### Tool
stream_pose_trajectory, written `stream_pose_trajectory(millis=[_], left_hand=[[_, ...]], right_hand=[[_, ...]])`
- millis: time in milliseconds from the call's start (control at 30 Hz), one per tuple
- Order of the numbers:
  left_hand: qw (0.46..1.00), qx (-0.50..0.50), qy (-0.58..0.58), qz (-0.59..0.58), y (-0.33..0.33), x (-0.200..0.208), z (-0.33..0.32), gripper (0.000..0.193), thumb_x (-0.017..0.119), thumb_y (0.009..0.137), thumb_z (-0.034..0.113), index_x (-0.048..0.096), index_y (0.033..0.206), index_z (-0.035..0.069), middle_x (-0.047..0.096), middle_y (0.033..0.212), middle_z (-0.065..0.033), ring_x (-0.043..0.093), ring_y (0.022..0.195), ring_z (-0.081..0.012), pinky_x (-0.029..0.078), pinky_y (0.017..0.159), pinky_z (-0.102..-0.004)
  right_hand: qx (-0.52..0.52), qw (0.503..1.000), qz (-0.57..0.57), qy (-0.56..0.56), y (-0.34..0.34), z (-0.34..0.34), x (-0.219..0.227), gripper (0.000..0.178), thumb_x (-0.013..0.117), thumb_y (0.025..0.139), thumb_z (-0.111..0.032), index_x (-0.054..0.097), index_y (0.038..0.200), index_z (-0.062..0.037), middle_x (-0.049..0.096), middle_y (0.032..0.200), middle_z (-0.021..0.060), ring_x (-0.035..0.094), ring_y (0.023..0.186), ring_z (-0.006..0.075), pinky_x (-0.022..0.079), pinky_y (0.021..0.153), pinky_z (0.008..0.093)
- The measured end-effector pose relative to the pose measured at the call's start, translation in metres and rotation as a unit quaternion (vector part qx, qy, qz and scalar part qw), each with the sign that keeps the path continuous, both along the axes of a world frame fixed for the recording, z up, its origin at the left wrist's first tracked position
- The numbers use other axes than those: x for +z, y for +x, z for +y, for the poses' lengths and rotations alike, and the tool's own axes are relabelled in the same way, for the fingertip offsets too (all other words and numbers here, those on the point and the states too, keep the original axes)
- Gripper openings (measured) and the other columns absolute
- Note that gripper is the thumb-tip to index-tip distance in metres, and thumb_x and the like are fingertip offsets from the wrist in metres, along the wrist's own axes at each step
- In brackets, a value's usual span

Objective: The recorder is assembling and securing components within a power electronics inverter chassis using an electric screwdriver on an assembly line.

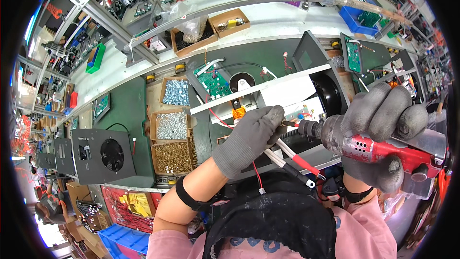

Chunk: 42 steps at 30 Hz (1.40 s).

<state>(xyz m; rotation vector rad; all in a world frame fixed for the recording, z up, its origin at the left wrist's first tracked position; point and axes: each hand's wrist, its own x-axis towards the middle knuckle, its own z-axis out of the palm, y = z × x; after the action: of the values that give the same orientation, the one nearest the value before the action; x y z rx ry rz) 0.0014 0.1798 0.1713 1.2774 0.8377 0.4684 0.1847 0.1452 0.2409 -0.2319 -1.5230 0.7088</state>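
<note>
two gloved hands in frame, both in grey gloves. the right hand (378, 115), right of centre, is wrapped round one red and silver power drill (378, 151), gripped firmly with fingers over the top and thumb underneath. drill lies roughly level, nose pointing left. the left hand (254, 134), near the middle of the frame, is mostly closed, fingertips pinched together right at the tip of the one drill bit (289, 123). can't tell if there's a screw between them.

both are over the near side of one open chassis (215, 104), centre of the frame, lying on a green work surface (129, 96). two thick white cables come out below the left hand, one ending in a red sleeve (305, 162), one in a black sleeve (291, 170), each with a ring lug.

left of centre there are three cardboard boxes (191, 122) of small fasteners in a column: bluish, silver, brass. one green circuit board (213, 81) sits just beside the chassis at its upper left. further left, one dark grey casing (93, 170) with one round black fan (112, 156).
</note>
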Motion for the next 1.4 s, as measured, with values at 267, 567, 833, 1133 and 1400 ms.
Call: stream_pose_trajectory(millis=[267, 567, 833, 1133, 1400], left_hand=[[0.894, -0.148, 0.421, 0.048, 0.006, -0.015, 0.014, 0.036, 0.061, 0.081, 0.043, 0.064, 0.088, 0.008, 0.053, 0.074, -0.0077, 0.055, 0.069, -0.0220, 0.042, 0.061, -0.0330], [0.907, 0.260, 0.315, 0.107, 0.008, -0.022, 0.052, 0.008, 0.058, 0.081, 0.009, 0.059, 0.087, 0.005, 0.055, 0.075, -0.0082, 0.055, 0.067, -0.0243, 0.044, 0.060, -0.0375], [0.925, 0.317, -0.156, -0.144, -0.018, -0.038, 0.071, 0.035, 0.050, 0.093, 0.035, 0.052, 0.105, 0.002, 0.043, 0.067, -0.0010, 0.044, 0.058, -0.0104, 0.036, 0.050, -0.0251], [0.747, -0.126, 0.570, 0.318, 0.035, -0.025, 0.073, 0.029, 0.062, 0.080, 0.024, 0.059, 0.108, 0.017, 0.059, 0.077, -0.0052, 0.062, 0.068, -0.0251, 0.047, 0.055, -0.0330], [0.697, -0.355, 0.520, 0.342, 0.064, -0.040, 0.102, 0.021, 0.052, 0.081, 0.014, 0.060, 0.100, 0.017, 0.057, 0.080, -0.0038, 0.062, 0.074, -0.0235, 0.048, 0.060, -0.0361]], right_hand=[[-0.039, 0.990, 0.062, -0.121, 0.030, -0.025, 0.016, 0.036, 0.061, 0.081, -0.032, 0.037, 0.097, -0.0101, 0.032, 0.086, 0.0054, 0.039, 0.082, 0.0182, 0.047, 0.058, 0.0354], [-0.200, 0.972, 0.115, -0.044, 0.069, -0.029, 0.007, 0.038, 0.064, 0.073, -0.026, 0.042, 0.099, -0.0075, 0.034, 0.086, 0.0043, 0.033, 0.082, 0.0187, 0.035, 0.070, 0.0312], [-0.165, 0.975, 0.124, -0.085, 0.091, -0.021, -0.026, 0.040, 0.063, 0.080, -0.025, 0.047, 0.108, -0.0019, 0.037, 0.084, 0.0088, 0.039, 0.082, 0.0243, 0.039, 0.073, 0.0371], [-0.208, 0.952, 0.165, -0.154, 0.084, -0.008, -0.069, 0.038, 0.060, 0.080, -0.025, 0.050, 0.107, -0.0005, 0.036, 0.083, 0.0070, 0.037, 0.076, 0.0206, 0.038, 0.068, 0.0322], [-0.257, 0.935, 0.152, -0.193, 0.076, -0.001, -0.093, 0.038, 0.062, 0.079, -0.022, 0.053, 0.110, -0.0028, 0.045, 0.085, 0.0094, 0.045, 0.078, 0.0226, 0.041, 0.068, 0.0326]])
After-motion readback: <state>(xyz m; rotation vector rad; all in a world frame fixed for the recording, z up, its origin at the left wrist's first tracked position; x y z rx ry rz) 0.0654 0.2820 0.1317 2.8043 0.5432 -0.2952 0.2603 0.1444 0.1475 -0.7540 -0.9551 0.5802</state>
